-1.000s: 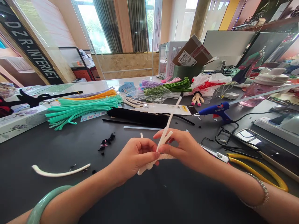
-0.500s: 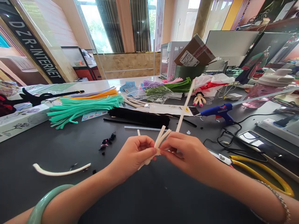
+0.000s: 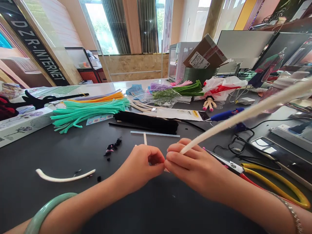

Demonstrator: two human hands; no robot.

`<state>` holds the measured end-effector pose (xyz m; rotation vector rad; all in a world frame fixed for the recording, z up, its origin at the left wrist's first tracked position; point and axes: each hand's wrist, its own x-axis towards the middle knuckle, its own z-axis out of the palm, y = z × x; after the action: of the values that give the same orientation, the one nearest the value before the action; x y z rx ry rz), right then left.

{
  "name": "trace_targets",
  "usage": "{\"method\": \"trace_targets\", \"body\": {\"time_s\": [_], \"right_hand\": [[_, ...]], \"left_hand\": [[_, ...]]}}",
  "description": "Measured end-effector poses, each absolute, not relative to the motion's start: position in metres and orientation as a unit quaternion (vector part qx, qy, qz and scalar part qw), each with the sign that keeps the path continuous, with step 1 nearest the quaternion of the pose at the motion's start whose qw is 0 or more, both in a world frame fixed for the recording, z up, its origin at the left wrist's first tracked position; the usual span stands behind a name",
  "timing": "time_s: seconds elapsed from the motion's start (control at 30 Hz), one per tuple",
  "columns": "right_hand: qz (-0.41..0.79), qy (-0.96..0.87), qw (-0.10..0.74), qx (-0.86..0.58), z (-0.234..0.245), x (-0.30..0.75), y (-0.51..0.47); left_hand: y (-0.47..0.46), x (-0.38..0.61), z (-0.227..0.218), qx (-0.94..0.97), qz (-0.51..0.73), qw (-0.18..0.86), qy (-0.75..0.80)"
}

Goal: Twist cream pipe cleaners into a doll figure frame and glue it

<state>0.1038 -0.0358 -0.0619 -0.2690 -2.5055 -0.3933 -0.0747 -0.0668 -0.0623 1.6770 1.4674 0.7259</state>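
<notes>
Low over the dark table, my left hand point(image 3: 145, 165) and my right hand point(image 3: 195, 167) meet with their fingertips pinched together. Cream pipe cleaners are held between them. One long cream pipe cleaner point(image 3: 234, 117) slants up from my right fingers toward the upper right, close to the camera. A short cream stub point(image 3: 145, 138) sticks up behind my left hand. The part gripped between the fingertips is mostly hidden. A curved cream pipe cleaner piece point(image 3: 65, 179) lies to the left of my left hand. Scissors point(image 3: 232, 165) with yellow and red handles rest beside my right forearm.
Bundles of turquoise point(image 3: 90, 112) and black pipe cleaners point(image 3: 148, 123) lie ahead, with a clear glue stick point(image 3: 156, 134) before them. A blue glue gun point(image 3: 225, 115), a small doll point(image 3: 209, 104) and black cables point(image 3: 240, 152) are at right. Black scraps point(image 3: 113, 148) lie at left.
The long pipe cleaner has swung down from near upright to a slant toward the right and the camera. My right hand has turned over, and the folded cream ends between the hands are now hidden.
</notes>
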Motion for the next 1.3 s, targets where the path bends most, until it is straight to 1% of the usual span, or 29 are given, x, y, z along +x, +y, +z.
{"method": "trace_targets", "body": {"time_s": [0.17,0.23,0.4,0.47,0.63,0.8,1.0,1.13,1.3], "right_hand": [[-0.011,-0.973,0.203,-0.112,-0.0622,0.1035,-0.0351],[0.03,-0.973,0.184,-0.137,-0.0636,0.1047,-0.0348],[0.163,-0.949,0.2,-0.18,-0.0653,0.1057,-0.0334],[0.19,-0.941,0.206,-0.193,-0.0641,0.1054,-0.034],[0.181,-0.923,0.226,-0.254,-0.06,0.1056,-0.0369],[0.206,-0.907,0.272,-0.248,-0.0605,0.1054,-0.033],[0.223,-0.896,0.288,-0.253,-0.0637,0.105,-0.0305],[0.227,-0.9,0.274,-0.253,-0.0636,0.1058,-0.0317],[0.238,-0.924,0.201,-0.222,-0.0581,0.1088,-0.0281]], "left_hand": [[-0.0675,-0.0739,-0.0578,0.698,0.254,0.349,0.571],[-0.0689,-0.0736,-0.0564,0.715,0.249,0.33,0.565],[-0.072,-0.0733,-0.0569,0.772,0.236,0.222,0.547],[-0.0725,-0.0732,-0.0578,0.792,0.239,0.194,0.528],[-0.073,-0.0712,-0.0595,0.805,0.264,0.15,0.509],[-0.0737,-0.071,-0.0628,0.808,0.275,0.126,0.505],[-0.0729,-0.0765,-0.0619,0.822,0.215,0.14,0.509],[-0.0725,-0.0784,-0.0618,0.822,0.191,0.163,0.511],[-0.0749,-0.0765,-0.0637,0.835,0.181,0.163,0.493]]}}
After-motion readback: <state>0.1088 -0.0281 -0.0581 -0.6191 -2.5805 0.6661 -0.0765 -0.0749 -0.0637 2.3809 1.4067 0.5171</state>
